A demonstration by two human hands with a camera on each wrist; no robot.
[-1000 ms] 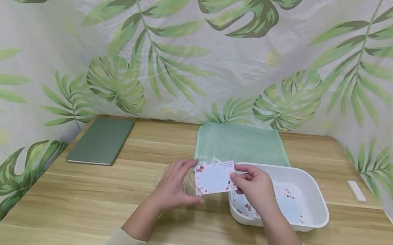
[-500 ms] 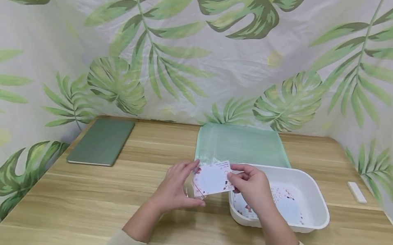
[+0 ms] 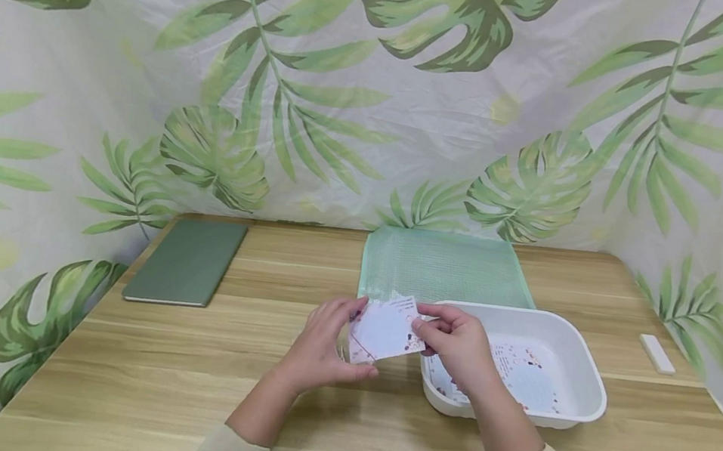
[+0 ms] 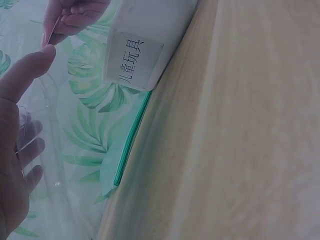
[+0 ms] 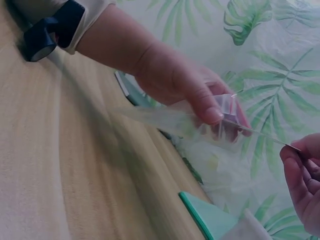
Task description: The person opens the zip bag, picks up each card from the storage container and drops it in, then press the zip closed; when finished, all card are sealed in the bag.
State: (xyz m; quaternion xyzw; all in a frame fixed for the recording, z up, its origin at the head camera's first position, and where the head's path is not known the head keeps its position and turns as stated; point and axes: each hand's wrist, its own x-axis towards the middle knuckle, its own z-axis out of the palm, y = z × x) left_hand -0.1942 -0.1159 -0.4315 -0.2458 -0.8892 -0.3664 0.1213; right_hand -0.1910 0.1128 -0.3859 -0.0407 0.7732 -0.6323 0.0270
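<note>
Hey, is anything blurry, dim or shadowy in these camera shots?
Head view: bright, soft shadows on the table, print on the card too small to read; left wrist: dim and hazy, table blurred, label on the white tub legible; right wrist: dim, glints on the clear bag, broad shadow across the table.

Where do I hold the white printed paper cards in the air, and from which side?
Probably pinch the cards by their right edge, coming from the right like the bare right hand: they're thin and flat, and their left end meets the clear plastic bag in the bare left hand, so fingers there might get in the way.
</note>
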